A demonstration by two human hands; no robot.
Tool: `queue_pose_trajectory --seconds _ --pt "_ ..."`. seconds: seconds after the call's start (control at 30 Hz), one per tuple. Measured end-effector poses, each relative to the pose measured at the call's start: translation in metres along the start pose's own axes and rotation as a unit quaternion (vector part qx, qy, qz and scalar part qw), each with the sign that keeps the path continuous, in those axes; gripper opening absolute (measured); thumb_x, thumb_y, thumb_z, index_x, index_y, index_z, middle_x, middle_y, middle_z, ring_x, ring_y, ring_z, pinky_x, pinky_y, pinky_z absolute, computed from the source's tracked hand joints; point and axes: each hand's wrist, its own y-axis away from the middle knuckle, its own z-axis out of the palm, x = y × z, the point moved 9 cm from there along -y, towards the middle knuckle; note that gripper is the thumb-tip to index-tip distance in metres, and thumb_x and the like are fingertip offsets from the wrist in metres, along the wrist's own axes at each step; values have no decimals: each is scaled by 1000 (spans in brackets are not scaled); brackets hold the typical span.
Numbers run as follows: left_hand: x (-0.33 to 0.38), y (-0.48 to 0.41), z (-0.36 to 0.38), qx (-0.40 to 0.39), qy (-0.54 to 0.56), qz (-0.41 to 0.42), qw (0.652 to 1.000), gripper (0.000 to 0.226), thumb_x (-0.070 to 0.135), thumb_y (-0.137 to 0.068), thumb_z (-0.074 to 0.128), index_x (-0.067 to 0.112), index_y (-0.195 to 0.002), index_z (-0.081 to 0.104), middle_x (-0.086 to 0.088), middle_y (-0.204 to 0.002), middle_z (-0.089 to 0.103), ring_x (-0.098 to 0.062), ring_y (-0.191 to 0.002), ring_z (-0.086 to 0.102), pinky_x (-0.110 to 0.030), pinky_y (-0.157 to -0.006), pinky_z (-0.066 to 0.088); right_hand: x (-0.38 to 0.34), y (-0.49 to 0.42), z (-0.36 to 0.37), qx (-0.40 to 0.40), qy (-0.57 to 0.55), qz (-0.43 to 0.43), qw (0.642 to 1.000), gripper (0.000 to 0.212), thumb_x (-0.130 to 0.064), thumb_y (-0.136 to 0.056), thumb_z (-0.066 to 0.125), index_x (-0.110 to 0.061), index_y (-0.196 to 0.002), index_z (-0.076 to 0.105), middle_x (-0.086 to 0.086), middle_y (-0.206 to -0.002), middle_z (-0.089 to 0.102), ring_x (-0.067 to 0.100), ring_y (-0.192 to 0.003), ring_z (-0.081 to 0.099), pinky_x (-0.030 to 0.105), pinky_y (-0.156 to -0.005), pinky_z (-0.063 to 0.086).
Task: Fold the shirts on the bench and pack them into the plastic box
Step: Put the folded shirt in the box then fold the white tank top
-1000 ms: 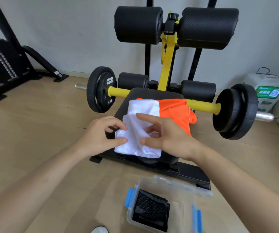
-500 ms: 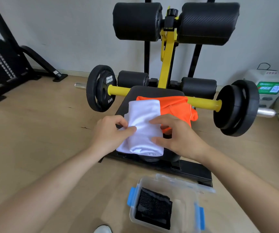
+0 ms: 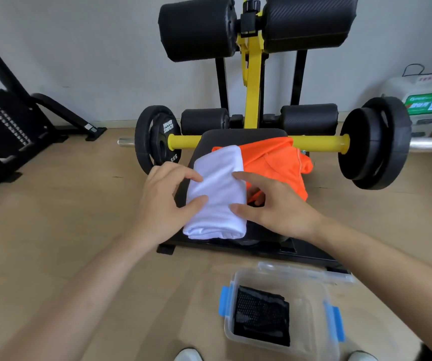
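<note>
A white shirt, folded into a narrow rectangle, lies on the black bench pad. An orange shirt lies crumpled beside it on the right. My left hand rests at the white shirt's left edge, its thumb and forefinger touching the cloth. On the shirt's right edge my right hand touches with thumb and forefinger spread. On the floor in front stands a clear plastic box with blue clips, and a folded black mesh shirt lies inside it.
The bench frame carries a yellow bar with black weight plates at both ends and padded rollers above. The box's clear lid lies behind the box. A black rack stands at the left, a white device at the right wall.
The white shirt has gone from a loose fold to a tidy flat rectangle. Both hands have eased from pinching the cloth to lying spread at its two side edges.
</note>
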Motion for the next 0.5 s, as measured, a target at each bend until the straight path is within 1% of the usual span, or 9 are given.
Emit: queue_pose_trajectory --seconds 0.03,0.07,0.1,0.17,0.23,0.3,0.37,0.43,0.5 --pt "6 1 7 -33 2 39 999 37 44 -79 73 30 -112 69 15 -124 58 -9 -120 47 -13 -101 33 0 0 1 -2 -3 -1 1000 68 -42 -85 72 -33 -146 42 -20 -102 53 -7 -82 51 21 -85 43" --pt "8 3 15 -71 -2 62 996 45 53 -79 69 32 -118 70 16 -134 55 -9 -132 41 -16 -108 28 1 -1 2 -4 -6 -2 1000 68 -38 -86 72 -31 -147 42 -20 -104 53 -9 -80 50 19 -84 41" --pt "6 5 25 -108 -12 69 992 53 60 -78 66 36 -124 67 16 -143 50 -9 -139 36 -22 -113 26 1 -1 2 -8 -10 -2 1000 68 -34 -86 72 -31 -147 41 -20 -105 52 -10 -79 50 19 -83 40" --pt "-5 9 41 -166 -25 38 985 63 69 -74 62 43 -132 61 19 -152 42 -6 -144 31 -33 -118 28 1 -1 6 -17 -28 -3 999 67 -29 -87 71 -32 -147 41 -22 -106 53 -9 -78 51 16 -81 39" --pt "-14 12 48 -176 -11 -5 984 66 72 -71 62 47 -132 57 26 -151 40 0 -140 35 -37 -116 33 -3 -1 10 -16 -42 -7 999 63 -29 -89 69 -32 -146 43 -21 -113 52 -11 -83 51 8 -78 36" --pt "-16 12 49 -155 8 -18 988 64 71 -70 65 47 -128 59 27 -147 42 1 -136 40 -38 -112 39 -6 0 17 -11 -30 -11 999 64 -37 -87 70 -31 -146 44 -11 -115 49 -3 -93 46 9 -78 34" --pt "-13 11 48 -149 10 -7 989 63 69 -70 67 44 -127 60 25 -144 45 -2 -134 44 -40 -108 43 -9 0 24 -10 -14 -20 1000 70 -40 -84 73 -28 -147 43 -4 -110 44 8 -101 43 11 -80 31" --pt "-10 9 42 -150 15 2 989 60 62 -70 70 40 -125 62 23 -138 51 -2 -130 49 -41 -103 46 -11 0 26 -1 -32 -32 999 71 -30 -84 76 -24 -147 43 -4 -113 43 8 -107 43 6 -85 30" --pt "-5 5 26 -124 9 7 992 50 49 -69 66 36 -118 66 22 -123 60 -2 -118 57 -41 -93 51 -18 2 22 8 -51 -62 997 68 -16 -83 74 -24 -144 46 -6 -116 44 6 -110 45 4 -90 30"
